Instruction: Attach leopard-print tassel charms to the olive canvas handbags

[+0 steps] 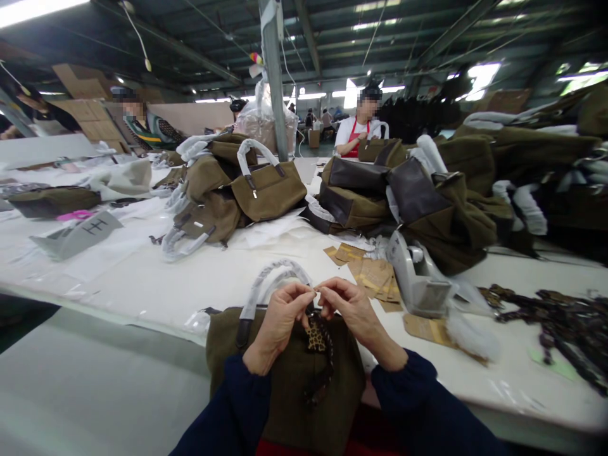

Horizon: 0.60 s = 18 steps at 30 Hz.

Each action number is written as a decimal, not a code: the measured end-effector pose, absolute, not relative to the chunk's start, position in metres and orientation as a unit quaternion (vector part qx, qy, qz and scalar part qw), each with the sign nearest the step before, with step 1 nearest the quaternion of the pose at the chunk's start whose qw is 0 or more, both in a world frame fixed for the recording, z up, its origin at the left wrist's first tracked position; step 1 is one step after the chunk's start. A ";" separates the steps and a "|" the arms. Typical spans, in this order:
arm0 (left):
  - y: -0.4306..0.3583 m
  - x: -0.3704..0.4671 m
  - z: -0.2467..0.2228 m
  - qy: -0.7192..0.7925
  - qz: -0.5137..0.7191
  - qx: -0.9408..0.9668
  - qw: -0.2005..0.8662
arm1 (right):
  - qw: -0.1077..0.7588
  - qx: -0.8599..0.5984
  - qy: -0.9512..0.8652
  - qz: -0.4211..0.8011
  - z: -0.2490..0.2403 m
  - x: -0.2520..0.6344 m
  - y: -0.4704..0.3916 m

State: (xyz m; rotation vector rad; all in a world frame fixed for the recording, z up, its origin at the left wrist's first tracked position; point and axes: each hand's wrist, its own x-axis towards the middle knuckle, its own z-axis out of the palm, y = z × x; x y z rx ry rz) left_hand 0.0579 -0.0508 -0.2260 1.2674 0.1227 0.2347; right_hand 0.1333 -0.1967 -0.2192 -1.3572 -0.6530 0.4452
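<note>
An olive-green handbag point(285, 380) leans against the table edge in front of me, its looped handle point(273, 278) wrapped in white film. Above its top edge, my left hand point(287, 313) and my right hand point(349, 310) meet with thumbs and fingertips pinched together. What lies between the fingertips is too small to make out. Just below them hangs a leopard-print charm point(316, 334) with a dark braided strap point(329, 367), lying against the bag's front.
Brown card tags point(377, 278) and a grey tape dispenser point(420, 278) stand right of the bag. Dark braided straps point(565, 323) are heaped at far right. Finished-looking olive bags point(270, 190) pile along the white table point(156, 285). A person in a red apron point(354, 142) works across it.
</note>
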 end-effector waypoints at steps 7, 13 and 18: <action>-0.049 0.059 -0.230 0.055 0.118 0.602 0.788 | 0.691 -0.631 -0.293 0.196 -0.226 0.135 -0.197; -0.047 0.061 -0.232 0.050 0.121 0.633 0.763 | 0.675 -0.645 -0.303 0.192 -0.233 0.137 -0.197; -0.046 0.063 -0.234 0.058 0.118 0.650 0.749 | 0.630 -0.680 -0.335 0.167 -0.236 0.140 -0.198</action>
